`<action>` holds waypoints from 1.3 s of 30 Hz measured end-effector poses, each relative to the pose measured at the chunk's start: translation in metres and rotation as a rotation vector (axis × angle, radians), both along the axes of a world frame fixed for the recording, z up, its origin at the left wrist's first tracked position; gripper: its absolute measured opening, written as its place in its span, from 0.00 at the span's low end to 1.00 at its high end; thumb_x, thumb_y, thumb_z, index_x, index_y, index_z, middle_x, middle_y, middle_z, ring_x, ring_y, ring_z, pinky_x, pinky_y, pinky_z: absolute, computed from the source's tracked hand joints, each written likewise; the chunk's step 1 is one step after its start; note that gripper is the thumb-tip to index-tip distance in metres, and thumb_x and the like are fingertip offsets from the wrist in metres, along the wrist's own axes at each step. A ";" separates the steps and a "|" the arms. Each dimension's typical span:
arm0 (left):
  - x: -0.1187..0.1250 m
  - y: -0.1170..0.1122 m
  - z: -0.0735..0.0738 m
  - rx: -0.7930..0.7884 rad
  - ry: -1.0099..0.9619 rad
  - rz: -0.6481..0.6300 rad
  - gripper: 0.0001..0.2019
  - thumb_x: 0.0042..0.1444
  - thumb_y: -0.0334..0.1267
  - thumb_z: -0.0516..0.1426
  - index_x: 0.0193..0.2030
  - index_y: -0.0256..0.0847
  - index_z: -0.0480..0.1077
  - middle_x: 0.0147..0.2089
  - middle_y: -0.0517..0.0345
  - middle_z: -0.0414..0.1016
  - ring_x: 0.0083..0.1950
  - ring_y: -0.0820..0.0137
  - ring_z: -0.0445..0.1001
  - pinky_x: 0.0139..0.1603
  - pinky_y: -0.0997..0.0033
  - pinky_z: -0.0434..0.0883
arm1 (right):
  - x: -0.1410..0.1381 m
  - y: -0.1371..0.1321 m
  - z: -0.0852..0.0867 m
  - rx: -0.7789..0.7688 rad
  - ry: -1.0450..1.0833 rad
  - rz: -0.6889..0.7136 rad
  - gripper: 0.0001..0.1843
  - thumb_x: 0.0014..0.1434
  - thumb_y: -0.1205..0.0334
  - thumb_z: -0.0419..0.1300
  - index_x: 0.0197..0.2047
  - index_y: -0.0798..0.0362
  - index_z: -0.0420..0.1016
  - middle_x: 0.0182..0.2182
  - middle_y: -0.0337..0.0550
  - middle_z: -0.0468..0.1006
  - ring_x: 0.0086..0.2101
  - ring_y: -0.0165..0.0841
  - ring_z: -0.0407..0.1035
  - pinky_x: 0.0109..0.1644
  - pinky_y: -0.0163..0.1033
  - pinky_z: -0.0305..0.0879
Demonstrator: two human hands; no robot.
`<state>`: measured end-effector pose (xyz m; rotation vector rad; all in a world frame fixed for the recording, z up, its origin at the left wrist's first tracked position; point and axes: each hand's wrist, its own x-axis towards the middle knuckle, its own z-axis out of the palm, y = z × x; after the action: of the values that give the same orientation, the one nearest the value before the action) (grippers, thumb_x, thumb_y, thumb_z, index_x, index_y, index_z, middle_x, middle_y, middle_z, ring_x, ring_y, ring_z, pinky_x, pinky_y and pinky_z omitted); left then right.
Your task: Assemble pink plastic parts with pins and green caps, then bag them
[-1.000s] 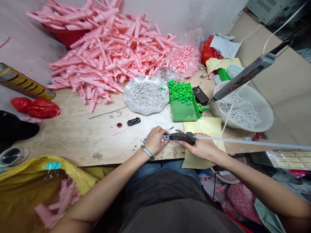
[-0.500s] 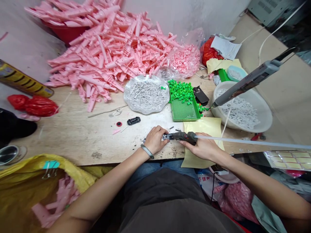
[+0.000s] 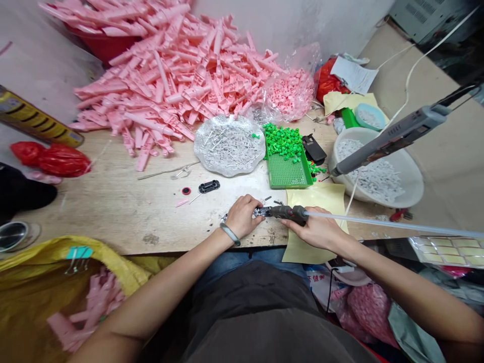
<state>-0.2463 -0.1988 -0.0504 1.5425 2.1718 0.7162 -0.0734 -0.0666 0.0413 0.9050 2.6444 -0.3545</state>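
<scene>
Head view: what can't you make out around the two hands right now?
All in the head view:
- The small part in the left hand: fingers hide most of it, and what shows is too small to identify.
- Tip of the dark glue gun: too small to tell whether it touches that part.
- Its handle: mostly covered by the right hand.
- The gray tool: far end cut off by the right edge.
</scene>
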 end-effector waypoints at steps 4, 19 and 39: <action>-0.001 -0.001 0.003 -0.008 -0.002 -0.007 0.14 0.52 0.41 0.64 0.45 0.41 0.74 0.44 0.51 0.72 0.48 0.60 0.71 0.51 0.61 0.69 | -0.001 0.001 -0.001 0.003 -0.008 0.009 0.29 0.61 0.35 0.49 0.38 0.49 0.80 0.33 0.51 0.80 0.36 0.44 0.74 0.36 0.40 0.60; -0.026 0.044 0.028 -0.121 0.026 0.030 0.06 0.54 0.36 0.58 0.35 0.43 0.78 0.36 0.57 0.79 0.37 0.66 0.76 0.38 0.68 0.69 | 0.001 0.007 -0.007 -0.080 -0.006 0.016 0.28 0.62 0.37 0.49 0.42 0.49 0.79 0.35 0.50 0.81 0.37 0.44 0.74 0.36 0.39 0.61; 0.007 0.004 0.017 -0.084 0.108 -0.022 0.08 0.61 0.36 0.53 0.38 0.43 0.75 0.41 0.55 0.77 0.40 0.65 0.75 0.36 0.68 0.67 | 0.012 0.014 -0.017 -0.177 0.042 -0.027 0.28 0.62 0.36 0.48 0.43 0.48 0.77 0.39 0.48 0.82 0.40 0.45 0.75 0.39 0.40 0.64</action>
<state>-0.2392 -0.1951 -0.0338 1.5930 2.2282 0.5388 -0.0612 -0.0525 0.0238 0.8854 2.5910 -0.6094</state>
